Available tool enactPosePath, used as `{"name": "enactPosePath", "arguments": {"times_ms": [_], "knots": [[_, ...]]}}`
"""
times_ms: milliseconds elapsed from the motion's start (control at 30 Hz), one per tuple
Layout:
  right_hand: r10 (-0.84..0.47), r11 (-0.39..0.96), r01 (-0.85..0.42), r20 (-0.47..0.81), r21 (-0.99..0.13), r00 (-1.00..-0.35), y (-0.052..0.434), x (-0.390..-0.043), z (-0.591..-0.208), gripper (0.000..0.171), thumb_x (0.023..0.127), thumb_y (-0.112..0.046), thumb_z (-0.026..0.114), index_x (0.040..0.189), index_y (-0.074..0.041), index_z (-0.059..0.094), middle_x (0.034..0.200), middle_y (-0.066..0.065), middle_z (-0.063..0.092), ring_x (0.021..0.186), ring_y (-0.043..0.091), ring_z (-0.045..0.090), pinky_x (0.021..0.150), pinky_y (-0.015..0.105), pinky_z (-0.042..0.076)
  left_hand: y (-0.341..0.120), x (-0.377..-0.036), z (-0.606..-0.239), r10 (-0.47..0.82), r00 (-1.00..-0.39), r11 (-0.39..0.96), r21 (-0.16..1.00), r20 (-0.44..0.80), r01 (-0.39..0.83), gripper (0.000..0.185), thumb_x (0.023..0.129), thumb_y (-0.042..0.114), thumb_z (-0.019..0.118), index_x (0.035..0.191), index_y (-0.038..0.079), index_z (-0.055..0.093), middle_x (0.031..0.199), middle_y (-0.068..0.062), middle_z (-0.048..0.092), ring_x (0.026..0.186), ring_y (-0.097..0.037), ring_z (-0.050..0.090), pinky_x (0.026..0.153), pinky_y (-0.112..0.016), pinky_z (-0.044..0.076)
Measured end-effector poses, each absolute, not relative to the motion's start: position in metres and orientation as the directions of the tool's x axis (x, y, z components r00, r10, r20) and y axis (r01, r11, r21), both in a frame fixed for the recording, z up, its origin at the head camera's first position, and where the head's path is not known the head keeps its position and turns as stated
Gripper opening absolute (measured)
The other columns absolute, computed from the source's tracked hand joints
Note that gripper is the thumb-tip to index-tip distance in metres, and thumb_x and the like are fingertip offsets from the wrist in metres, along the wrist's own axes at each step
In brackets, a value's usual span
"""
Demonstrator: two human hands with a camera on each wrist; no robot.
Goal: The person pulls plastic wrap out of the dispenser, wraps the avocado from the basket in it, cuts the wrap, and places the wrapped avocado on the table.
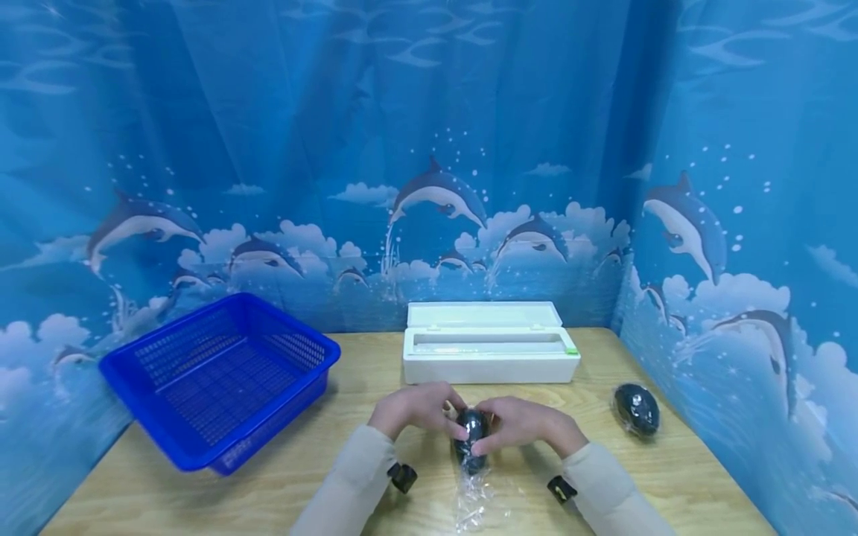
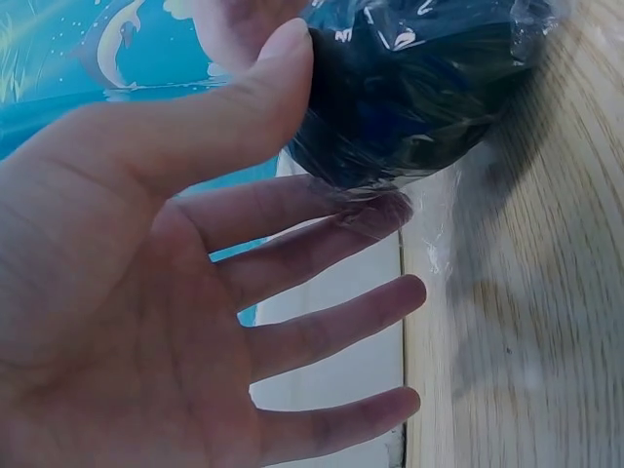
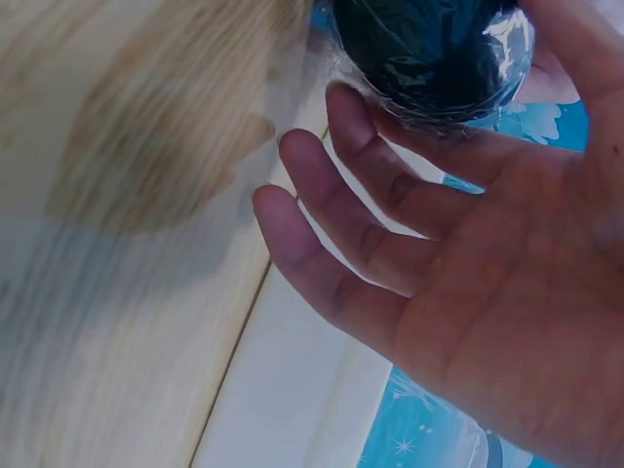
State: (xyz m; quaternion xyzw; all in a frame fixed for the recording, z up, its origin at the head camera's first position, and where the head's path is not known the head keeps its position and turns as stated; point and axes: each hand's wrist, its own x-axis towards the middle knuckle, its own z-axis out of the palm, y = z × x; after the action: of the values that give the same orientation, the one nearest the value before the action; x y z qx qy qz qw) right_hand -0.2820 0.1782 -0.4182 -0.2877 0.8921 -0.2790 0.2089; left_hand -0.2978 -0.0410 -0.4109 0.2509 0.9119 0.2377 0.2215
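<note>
A dark, smooth oval thing (image 1: 474, 424) stands at the front middle of the table, covered in clear plastic film (image 1: 474, 495) whose loose end trails toward me. My left hand (image 1: 427, 409) holds its left side between thumb and index finger. From the other side, the thumb and fingers of my right hand (image 1: 521, 423) grip it too. In the left wrist view, the film wrinkles tightly over the dark oval thing (image 2: 419, 93), and the lower fingers spread away from it. The right wrist view shows the dark oval thing (image 3: 424, 49) above loosely bent fingers. Its exact kind cannot be told.
Behind my hands stands a long white box (image 1: 492, 370) with its lid raised, a film roll inside. A blue perforated basket (image 1: 221, 447) sits at the left. Another film-wrapped dark oval (image 1: 637, 409) lies at the right. Dolphin-printed curtains (image 1: 335, 112) border the wooden table (image 1: 362, 365).
</note>
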Motion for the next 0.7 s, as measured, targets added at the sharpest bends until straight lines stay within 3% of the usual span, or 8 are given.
{"name": "enactPosePath", "arguments": {"times_ms": [300, 700], "knots": [[-0.627, 0.677, -0.401, -0.197, -0.618, -0.754, 0.1774, -0.2813, -0.4204, 0.057, 0.080, -0.037, 0.087, 0.120, -0.003, 0.064, 0.108, 0.003, 0.068, 0.094, 0.014, 0.064, 0.081, 0.031, 0.056, -0.0434, -0.2972, -0.4116, 0.595, -0.748, 0.740, 0.563, -0.295, 0.366, 0.036, 0.087, 0.040, 0.082, 0.117, 0.020, 0.077, 0.109, 0.006, 0.077, 0.094, -0.008, 0.068, 0.090, -0.033, 0.057], [-0.646, 0.659, -0.432, -0.169, -0.616, -0.745, 0.1777, -0.2839, -0.4252, 0.046, 0.080, -0.042, 0.087, 0.105, -0.011, 0.065, 0.098, -0.002, 0.068, 0.082, 0.008, 0.062, 0.073, 0.025, 0.055, -0.0448, -0.2968, -0.4131, 0.639, -0.714, 0.712, 0.571, -0.287, 0.408, 0.036, 0.090, 0.036, 0.079, 0.122, 0.018, 0.074, 0.118, 0.004, 0.076, 0.104, -0.012, 0.070, 0.095, -0.032, 0.057]]}}
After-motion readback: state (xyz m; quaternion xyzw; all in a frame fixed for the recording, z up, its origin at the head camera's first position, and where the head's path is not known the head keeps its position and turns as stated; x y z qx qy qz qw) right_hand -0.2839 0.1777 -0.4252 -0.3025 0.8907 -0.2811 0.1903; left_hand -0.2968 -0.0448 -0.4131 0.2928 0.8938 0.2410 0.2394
